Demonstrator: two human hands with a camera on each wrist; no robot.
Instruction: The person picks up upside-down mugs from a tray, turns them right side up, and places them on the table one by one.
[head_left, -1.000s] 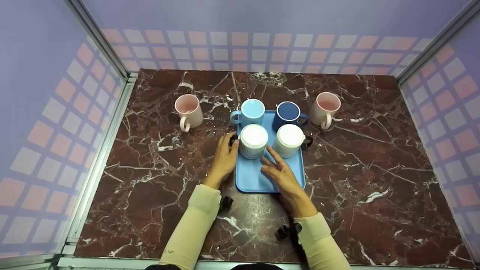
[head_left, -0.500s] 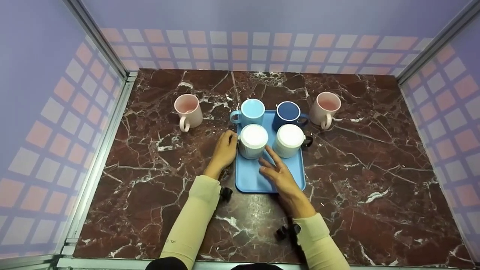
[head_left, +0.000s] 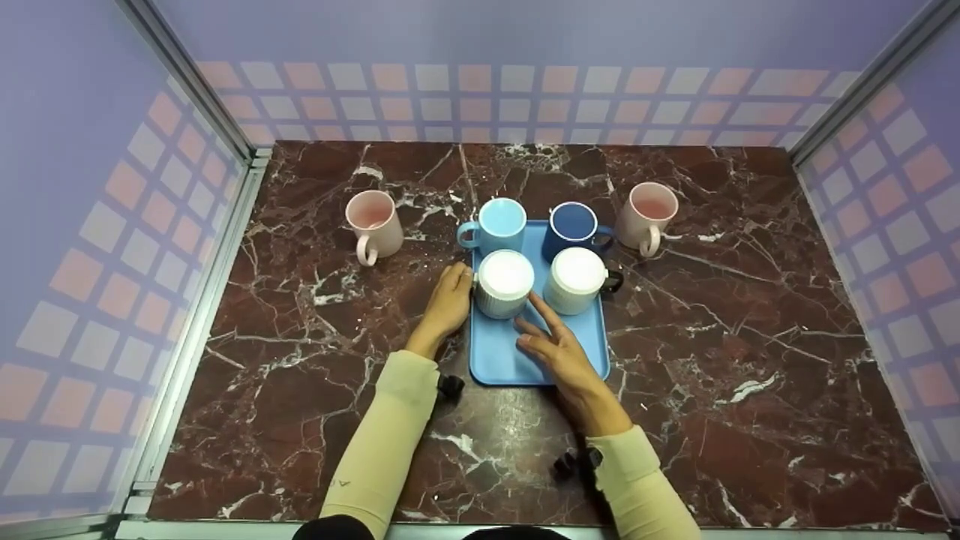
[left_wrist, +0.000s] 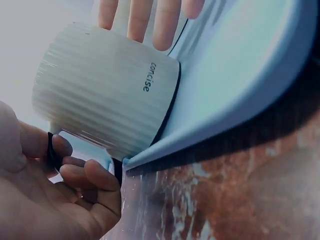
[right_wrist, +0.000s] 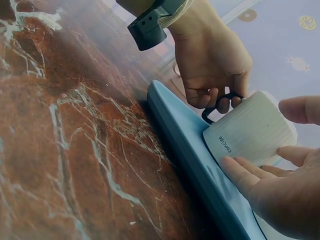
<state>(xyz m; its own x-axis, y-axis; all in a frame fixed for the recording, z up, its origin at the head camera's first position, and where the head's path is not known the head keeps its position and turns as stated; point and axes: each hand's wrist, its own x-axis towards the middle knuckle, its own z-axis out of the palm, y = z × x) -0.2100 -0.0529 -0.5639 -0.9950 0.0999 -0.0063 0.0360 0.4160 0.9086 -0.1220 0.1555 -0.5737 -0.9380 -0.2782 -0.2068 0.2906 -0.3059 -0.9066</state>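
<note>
A ribbed white mug (head_left: 501, 294) with a white top, a black handle and the word "concise" on its side stands on the blue tray (head_left: 499, 364). My left hand (head_left: 448, 300) curls its fingers round the handle (right_wrist: 214, 111) at the tray's left edge. On the mug's other side, my right hand (head_left: 564, 358) reaches over the tray, its fingers loosely extended and the fingertips at the mug's wall. A second white mug (head_left: 574, 289) with a black handle stands just to the right. Behind these two are a light blue mug (head_left: 501, 225) and a dark blue mug (head_left: 573, 229).
A pink mug (head_left: 381, 234) stands left of the tray and another pink mug (head_left: 637, 227) to its right, both on the dark red marbled table (head_left: 300, 420). Lilac walls with pink and white squares enclose the table's back and sides.
My left hand's fingers have closed further round the white mug's handle, which is now covered in the head view. The right hand has shifted very slightly left; the mugs stay on the tray.
</note>
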